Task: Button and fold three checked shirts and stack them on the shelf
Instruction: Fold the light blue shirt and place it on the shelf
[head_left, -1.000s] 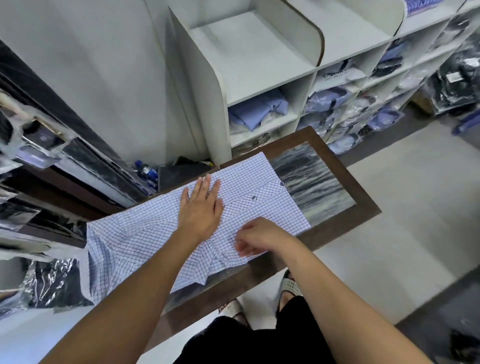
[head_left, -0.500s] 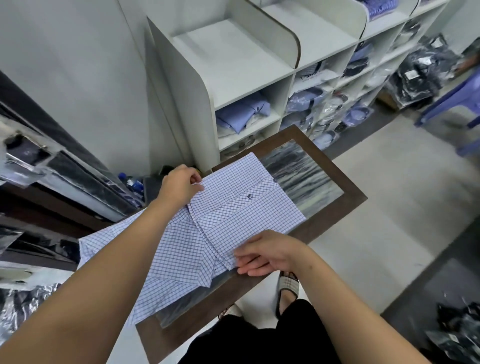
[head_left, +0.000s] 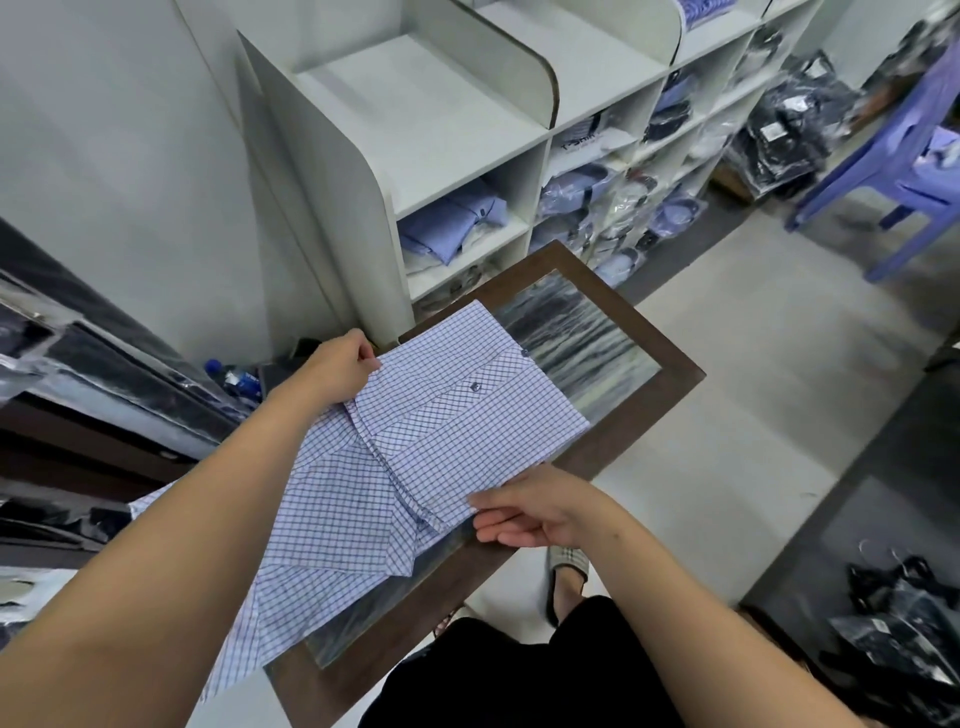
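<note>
I am looking down into a clothing stockroom, with a dark wood-framed counter (head_left: 670, 382) in front of me and a white cubby shelf (head_left: 457, 150) just beyond its far edge. The checked shirt (head_left: 452, 431) lies across the counter's left part, its far-right portion folded into a neat panel with buttons showing, while the near-left portion hangs loose off the counter edge. My left hand (head_left: 337, 366) pinches the shirt's far edge at the fold, fingers curled on the cloth. My right hand (head_left: 540, 512) holds the near edge of the folded panel, thumb on top and straight fingers beneath. I judge this shirt buttoned but only partly folded: the trailing part is not yet tucked. The shelf's top compartment is bare, and I see no finished checked shirts stacked, so most of the task seems left.
</note>
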